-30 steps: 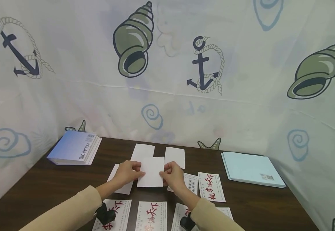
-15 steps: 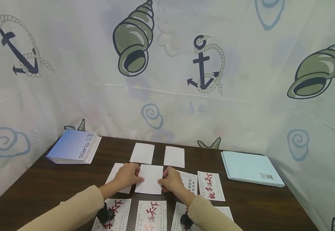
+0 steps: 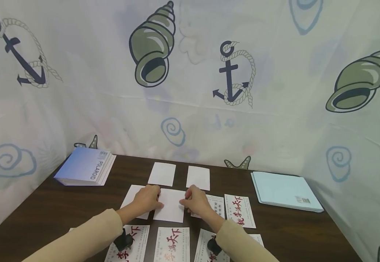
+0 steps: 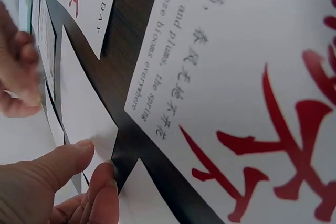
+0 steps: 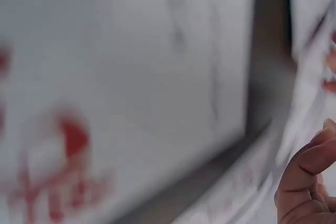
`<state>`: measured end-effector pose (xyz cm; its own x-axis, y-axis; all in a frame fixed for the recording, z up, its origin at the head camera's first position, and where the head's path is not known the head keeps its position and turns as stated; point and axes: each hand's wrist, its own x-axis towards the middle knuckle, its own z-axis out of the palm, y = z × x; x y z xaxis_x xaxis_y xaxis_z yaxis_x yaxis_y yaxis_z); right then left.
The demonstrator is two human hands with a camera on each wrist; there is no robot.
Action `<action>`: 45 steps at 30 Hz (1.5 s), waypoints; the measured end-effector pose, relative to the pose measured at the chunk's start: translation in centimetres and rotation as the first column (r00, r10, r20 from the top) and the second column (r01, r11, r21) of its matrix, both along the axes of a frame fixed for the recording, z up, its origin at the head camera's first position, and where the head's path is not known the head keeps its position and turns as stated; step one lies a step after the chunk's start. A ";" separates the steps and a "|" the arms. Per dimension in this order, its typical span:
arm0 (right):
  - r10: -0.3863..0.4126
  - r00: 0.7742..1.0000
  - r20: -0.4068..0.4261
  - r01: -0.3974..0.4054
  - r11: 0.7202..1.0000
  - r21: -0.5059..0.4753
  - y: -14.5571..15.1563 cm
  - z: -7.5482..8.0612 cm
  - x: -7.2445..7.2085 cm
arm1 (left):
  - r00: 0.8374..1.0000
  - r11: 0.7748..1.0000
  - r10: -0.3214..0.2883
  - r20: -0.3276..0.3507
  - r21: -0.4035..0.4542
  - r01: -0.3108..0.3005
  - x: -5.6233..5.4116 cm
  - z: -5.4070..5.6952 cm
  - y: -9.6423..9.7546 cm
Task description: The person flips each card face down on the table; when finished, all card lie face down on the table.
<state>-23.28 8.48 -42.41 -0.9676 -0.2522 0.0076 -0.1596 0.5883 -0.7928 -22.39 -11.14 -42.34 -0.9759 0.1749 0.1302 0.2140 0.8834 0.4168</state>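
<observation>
A blank white card [image 3: 169, 205] lies in the middle of the dark table. At its left edge my left hand [image 3: 146, 199] pinches it; in the left wrist view the thumb [image 4: 79, 156] is on top of the card and the fingers are at the edge. My right hand [image 3: 197, 202] is just off the card's upper right side, fingers loosely bent, with nothing seen between them. Another blank card [image 3: 132, 196] is partly under my left hand. Two more, a left one [image 3: 161, 174] and a right one [image 3: 198, 177], lie behind. The right wrist view is blurred.
Cards with red lettering lie in front, one at the middle [image 3: 171, 245], and another at right [image 3: 240, 211]. A printed card [image 3: 216, 205] is partly behind my right hand. A blue POLAROID binder [image 3: 83, 165] stands back left; pale blue folders [image 3: 286, 191] lie at right. Patterned cloth hangs behind.
Both hands brought the blank card toward the front and down into line with the row. My right hand has since come off its right edge; my left hand stays at the left edge.
</observation>
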 end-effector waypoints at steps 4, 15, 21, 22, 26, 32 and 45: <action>-0.069 0.998 0.009 0.069 0.994 -0.079 3.7 0.8 -0.9 | 1.000 1.000 -0.010 -0.010 -0.007 0.010 -0.2 -0.3 0.2; -0.160 0.987 -0.027 0.162 0.973 0.163 10.8 -0.6 -1.3 | 1.000 1.000 -0.012 -0.011 0.023 0.012 -0.3 -0.7 -0.3; -0.133 0.990 -0.040 0.139 0.949 0.284 11.1 -0.8 -1.8 | 1.000 1.000 -0.006 -0.010 0.023 0.006 -0.2 -0.6 0.0; -0.131 0.991 -0.038 0.136 0.945 0.296 11.1 -0.8 -1.8 | 1.000 1.000 -0.005 -0.011 0.026 0.005 -0.2 -0.6 0.0; -0.112 0.993 -0.026 0.115 0.936 0.333 11.0 -0.5 -2.3 | 1.000 1.000 -0.006 -0.017 0.026 0.007 -0.2 -0.4 -0.1; -0.062 0.998 0.010 0.055 0.942 0.330 11.4 -0.5 -3.1 | 1.000 1.000 -0.020 -0.013 0.020 0.021 -0.4 0.1 -0.1; 0.026 0.999 -0.030 -0.017 0.967 0.255 12.0 -0.7 -3.7 | 0.980 0.911 -0.152 0.126 0.403 0.089 -2.7 0.6 5.1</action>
